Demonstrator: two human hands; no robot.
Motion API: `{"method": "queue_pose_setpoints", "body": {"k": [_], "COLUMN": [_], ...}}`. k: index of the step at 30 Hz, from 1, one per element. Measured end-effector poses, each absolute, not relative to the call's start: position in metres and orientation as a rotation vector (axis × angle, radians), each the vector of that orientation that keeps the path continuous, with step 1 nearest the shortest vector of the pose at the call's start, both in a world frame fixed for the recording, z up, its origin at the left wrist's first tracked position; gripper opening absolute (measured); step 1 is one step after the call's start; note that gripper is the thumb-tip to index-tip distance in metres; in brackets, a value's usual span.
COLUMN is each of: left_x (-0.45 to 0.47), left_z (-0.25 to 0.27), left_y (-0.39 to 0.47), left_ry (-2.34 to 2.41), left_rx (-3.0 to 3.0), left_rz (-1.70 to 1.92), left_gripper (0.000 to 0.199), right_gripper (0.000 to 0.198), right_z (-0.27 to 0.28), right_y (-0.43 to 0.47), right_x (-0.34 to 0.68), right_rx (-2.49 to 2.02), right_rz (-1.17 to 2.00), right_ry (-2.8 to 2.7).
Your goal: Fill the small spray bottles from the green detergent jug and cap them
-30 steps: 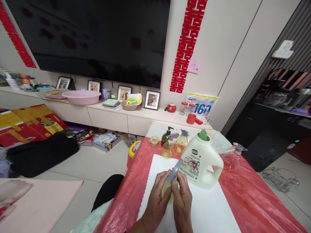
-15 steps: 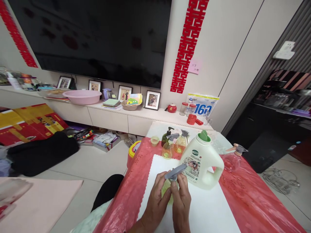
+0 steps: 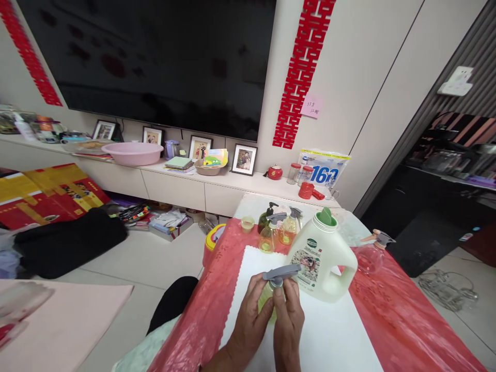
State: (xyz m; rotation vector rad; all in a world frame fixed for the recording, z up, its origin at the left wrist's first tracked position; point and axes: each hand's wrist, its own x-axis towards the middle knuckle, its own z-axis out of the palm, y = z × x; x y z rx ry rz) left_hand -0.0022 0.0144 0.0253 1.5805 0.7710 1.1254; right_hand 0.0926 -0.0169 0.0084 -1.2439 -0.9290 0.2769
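Observation:
Both my hands are wrapped around a small spray bottle (image 3: 266,298) with yellowish-green contents and a grey trigger head (image 3: 282,272). My left hand (image 3: 251,312) closes around its left side. My right hand (image 3: 287,310) grips the right side, fingers up by the neck under the trigger head. Most of the bottle's body is hidden by my fingers. Just beyond stands a large pale green detergent jug (image 3: 321,258), its mouth holding a green spout. Two more spray bottles with orange-tinted bodies, one in front (image 3: 268,238) and one behind (image 3: 290,227), stand to the jug's left.
A white sheet (image 3: 329,330) lies on the red table cover (image 3: 391,305). A clear pinkish spray bottle (image 3: 371,256) stands right of the jug. At the back left are a dark green pump bottle (image 3: 265,219) and a small cup (image 3: 247,224).
The grey trigger head has turned slightly and now lies closer to level. Both hands keep their hold on the bottle in nearly the same place.

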Motion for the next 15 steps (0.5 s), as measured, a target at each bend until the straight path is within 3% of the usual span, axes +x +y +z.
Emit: {"method": "queue_pose_setpoints", "body": {"k": [5,15], "left_x": [0.000,-0.001], "left_z": [0.005,0.008], "left_y": [0.019,0.016], "left_ry": [0.817,0.830], "left_rx": [1.548,1.563], "left_rz": [1.158,1.145], "left_gripper": [0.056,0.054], "right_gripper": [0.055,0.053], "right_z": [-0.004,0.001], "right_y": [-0.012,-0.015], "right_x": [0.093,0.093], "right_rx": [-1.329,-1.281], "right_rz": [0.235,0.356], "right_ry": [-0.838,-0.812]}}
